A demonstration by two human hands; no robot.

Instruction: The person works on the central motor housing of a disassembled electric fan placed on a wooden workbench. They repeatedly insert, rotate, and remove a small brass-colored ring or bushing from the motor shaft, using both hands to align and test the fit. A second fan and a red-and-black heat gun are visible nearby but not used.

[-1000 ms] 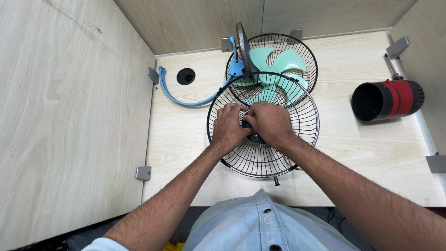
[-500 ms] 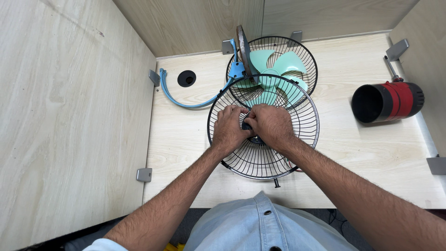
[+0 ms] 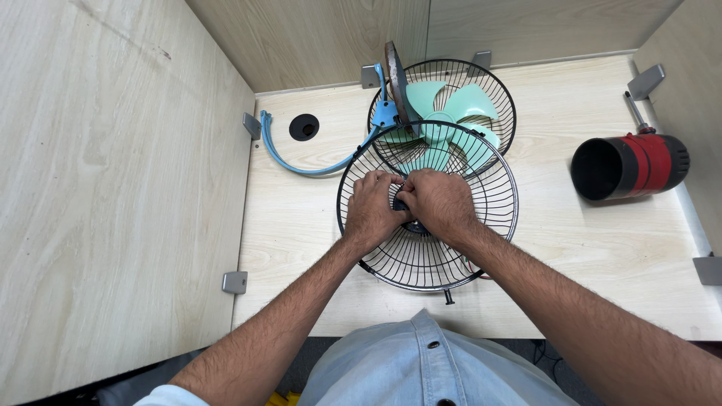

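Note:
A round black wire fan guard (image 3: 459,259) lies flat on the light wooden desk (image 3: 587,248), close to me. Both hands meet at its centre. My left hand (image 3: 372,207) and my right hand (image 3: 440,203) are closed on a small dark hub piece (image 3: 401,203) in the middle of the guard, mostly hidden by the fingers. Behind it lies the second black guard (image 3: 492,90) with the mint green fan blades (image 3: 444,113) inside. A brown round part (image 3: 393,71) stands on edge at its left.
A curved blue stand arm (image 3: 301,162) lies to the left of the guards, by a round cable hole (image 3: 304,127). A red and black cylinder (image 3: 628,165) with a screwdriver-like shaft lies at the right. Wooden partitions wall the desk on three sides.
Both hands stay on the centre of the near guard. The fingers have shifted slightly around the hub; nothing else has moved.

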